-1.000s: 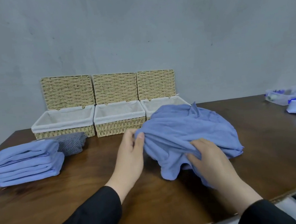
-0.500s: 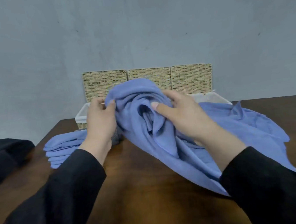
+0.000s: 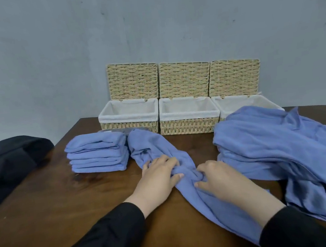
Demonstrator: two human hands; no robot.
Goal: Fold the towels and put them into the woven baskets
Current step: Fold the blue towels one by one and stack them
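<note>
Blue towel (image 3: 157,150) lies bunched across frame centre on the desk (image 3: 46,206). Left hand (image 3: 157,176) and right hand (image 3: 218,176) both pinch its folds. Spread it flat, find 2 corners, then fold. 3 baskets (image 3: 188,124) behind are unfilled.

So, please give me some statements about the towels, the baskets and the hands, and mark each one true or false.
1. All three baskets have their lids up. True.
2. A folded towel lies in the left basket. False: only its white lining shows.
3. Both hands grip one crumpled towel on the table. True.
4. The folded stack sits right of the baskets. False: it lies in front of the left basket, to the left of the hands.
5. A loose pile lies at the right. True.
</note>
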